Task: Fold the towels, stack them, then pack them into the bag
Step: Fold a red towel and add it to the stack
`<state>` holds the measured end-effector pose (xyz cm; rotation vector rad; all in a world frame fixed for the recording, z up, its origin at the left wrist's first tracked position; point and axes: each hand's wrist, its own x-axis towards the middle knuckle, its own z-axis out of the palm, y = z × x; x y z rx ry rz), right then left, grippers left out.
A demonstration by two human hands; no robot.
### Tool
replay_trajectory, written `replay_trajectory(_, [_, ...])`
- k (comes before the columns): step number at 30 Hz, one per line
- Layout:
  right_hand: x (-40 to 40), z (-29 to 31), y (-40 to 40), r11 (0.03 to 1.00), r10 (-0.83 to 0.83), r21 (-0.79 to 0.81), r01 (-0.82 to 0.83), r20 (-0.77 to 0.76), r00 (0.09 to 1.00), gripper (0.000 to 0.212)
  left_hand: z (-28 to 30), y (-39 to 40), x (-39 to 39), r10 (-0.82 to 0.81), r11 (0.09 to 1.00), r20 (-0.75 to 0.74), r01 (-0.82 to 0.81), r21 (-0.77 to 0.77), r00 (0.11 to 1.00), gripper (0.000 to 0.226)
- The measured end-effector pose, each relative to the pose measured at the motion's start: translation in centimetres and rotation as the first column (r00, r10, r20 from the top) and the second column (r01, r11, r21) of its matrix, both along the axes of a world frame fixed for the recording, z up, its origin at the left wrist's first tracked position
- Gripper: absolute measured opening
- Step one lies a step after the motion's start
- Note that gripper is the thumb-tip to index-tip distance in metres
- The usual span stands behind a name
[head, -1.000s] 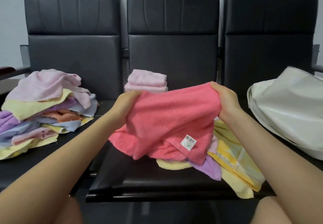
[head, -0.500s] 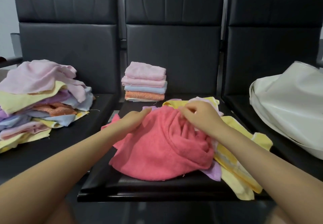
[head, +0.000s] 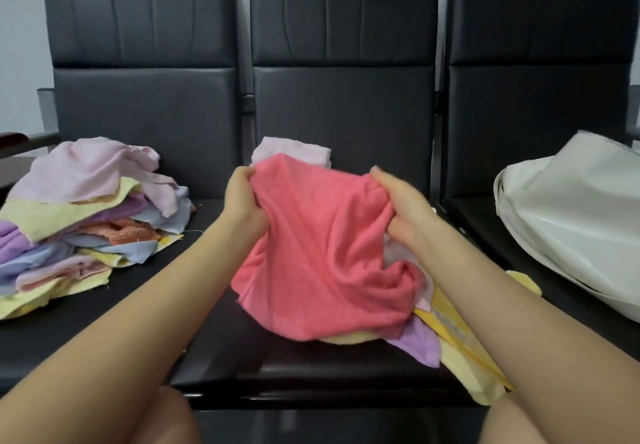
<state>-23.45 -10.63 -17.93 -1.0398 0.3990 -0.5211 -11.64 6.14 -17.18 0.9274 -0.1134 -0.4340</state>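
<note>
Behind the pink towel (head: 325, 253), folded stack (head: 291, 152) mostly hidden.

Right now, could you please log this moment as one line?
step: folding | left hand: grips pink towel | right hand: grips pink towel | bag: right seat, unpacked

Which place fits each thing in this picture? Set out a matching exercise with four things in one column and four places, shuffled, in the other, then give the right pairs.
Things
1. coral pink towel
2. white bag
3. pile of unfolded towels
4. folded pale pink towel

Places
A. on the right-hand seat
B. heaped on the left-hand seat
C. held up between the left hand and the right hand
D. at the back of the middle seat, partly hidden behind the held towel

Pairs: 1-C, 2-A, 3-B, 4-D
</note>
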Motion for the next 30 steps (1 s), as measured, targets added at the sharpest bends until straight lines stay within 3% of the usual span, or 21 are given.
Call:
replay_trajectory(3, [-1.3, 1.6, -2.4, 0.977, -0.099, 0.209, 0.039, 0.284, 0.954, 0.028, 1.0, 1.7, -0.5, 0.07, 0.995, -0.065, -0.075, -0.073, 0.995, 0.028])
replay_trajectory(5, [-3.1, 2.6, -3.4, 0.978, -0.115, 0.203, 0.038, 0.385, 0.916, 0.024, 1.0, 3.0, -0.1, 0.08, 0.993, -0.071, -0.085, -0.081, 0.994, 0.028])
replay_trajectory(8, [-5.1, 2.5, -3.5, 0.981, -0.154, 0.169, 0.1, 0.349, 0.924, 0.02, 0.2, 4.3, 0.0, -0.042, 0.999, -0.046, 0.043, 0.032, 0.998, 0.026])
replay_trajectory(10, [-5.8, 1.0, -3.1, 0.985, -0.132, 0.142, 0.103, 0.215, 0.968, 0.015, -1.5, 4.5, 0.1, -0.032, 0.954, 0.062, 0.012, 0.298, 0.998, 0.028])
replay_trajectory(11, [-6.2, 0.1, -3.0, 0.986, -0.12, 0.129, 0.107, 0.099, 0.988, 0.014, -2.4, 4.5, 0.1, -0.058, 0.88, 0.151, -0.021, 0.475, 0.987, 0.028])
replay_trajectory(12, [-6.4, -0.7, -2.7, 0.991, -0.097, 0.094, 0.1, -0.032, 0.995, 0.011, -3.6, 4.5, 0.1, -0.142, 0.742, 0.247, -0.062, 0.668, 0.958, 0.028])
replay_trajectory(13, [-6.7, -1.4, -2.3, 0.999, -0.052, 0.006, 0.054, -0.176, 0.983, 0.008, -4.7, 4.6, 0.2, -0.295, 0.53, 0.313, -0.118, 0.84, 0.903, 0.031])
replay_trajectory(14, [-7.0, -2.1, -1.8, 0.982, -0.009, -0.176, -0.062, -0.378, 0.926, 0.013, -5.8, 4.8, 0.4, -0.476, 0.298, 0.325, -0.198, 0.934, 0.817, 0.033])
replay_trajectory(15, [-7.2, -2.6, -1.4, 0.884, -0.049, -0.393, -0.252, -0.616, 0.786, 0.02, -6.7, 4.9, 0.3, -0.628, 0.117, 0.295, -0.287, 0.951, 0.72, 0.037])
replay_trajectory(16, [-7.3, -2.9, -1.0, 0.711, -0.196, -0.555, -0.432, -0.747, 0.636, 0.024, -7.3, 4.8, 0.3, -0.71, 0.022, 0.267, -0.358, 0.934, 0.652, 0.04])
replay_trajectory(17, [-7.4, -3.0, -0.7, 0.536, -0.344, -0.653, -0.535, -0.748, 0.568, 0.031, -7.4, 4.5, 0.2, -0.733, 0.006, 0.272, -0.394, 0.919, 0.624, 0.043])
replay_trajectory(18, [-7.1, -3.1, -0.8, 0.489, -0.387, -0.698, -0.523, -0.711, 0.588, 0.042, -7.4, 4.2, 0.0, -0.725, 0.032, 0.303, -0.41, 0.911, 0.618, 0.044])
replay_trajectory(21, [-6.2, -3.3, -1.3, 0.476, -0.394, -0.829, -0.294, -0.5, 0.771, 0.043, -7.2, 2.6, 0.3, -0.611, 0.124, 0.415, -0.436, 0.891, 0.674, 0.041])
replay_trajectory(23, [-4.8, -3.3, -0.9, 0.496, -0.284, -0.806, -0.323, -0.502, 0.817, 0.035, -7.1, 1.8, 0.5, -0.53, 0.173, 0.474, -0.458, 0.872, 0.703, 0.043])
replay_trajectory(27, [-1.5, -3.8, -0.5, 0.516, -0.154, -0.695, -0.5, -0.65, 0.745, 0.022, -7.0, 0.5, 1.4, -0.512, 0.176, 0.455, -0.43, 0.886, 0.729, 0.039])
replay_trajectory(29, [-0.1, -4.0, -0.7, 0.515, -0.164, -0.665, -0.541, -0.696, 0.699, 0.019, -6.8, 0.0, 1.4, -0.459, 0.247, 0.429, -0.352, 0.903, 0.778, 0.034])
replay_trajectory(30, [0.2, -4.0, -0.9, 0.517, -0.164, -0.658, -0.547, -0.703, 0.691, 0.018, -6.7, -0.3, 1.7, -0.409, 0.344, 0.419, -0.288, 0.894, 0.811, 0.035])
